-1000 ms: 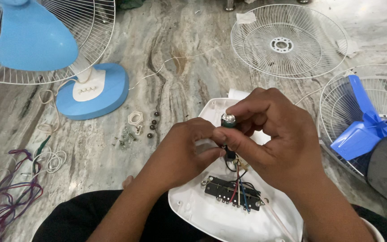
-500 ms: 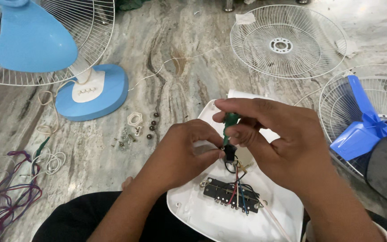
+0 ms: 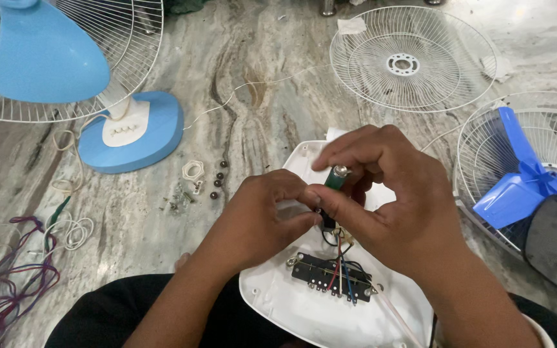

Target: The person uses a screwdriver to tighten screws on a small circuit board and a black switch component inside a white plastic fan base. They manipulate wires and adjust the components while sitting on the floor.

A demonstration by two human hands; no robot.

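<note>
My right hand [image 3: 394, 206] grips a small green screwdriver [image 3: 335, 178] with a metal cap, held upright over an upturned white fan base [image 3: 304, 303] resting on my lap. My left hand [image 3: 262, 216] pinches something small and dark at the tool's tip; the fingers hide what it is. Just below the hands, a black switch block [image 3: 330, 277] with red, blue and black wires sits inside the base.
A blue table fan with a blue-and-white base [image 3: 130, 132] stands at the left. A white fan guard [image 3: 414, 58] lies at the back, and a guard with a blue blade [image 3: 523, 183] at the right. Loose screws and a white nut [image 3: 193, 171] lie on the marble floor, coloured wires [image 3: 14, 283] at the lower left.
The right hand has shifted its grip on the screwdriver, turning it slightly. The left hand stays pinched at the tip. The fan base has not moved.
</note>
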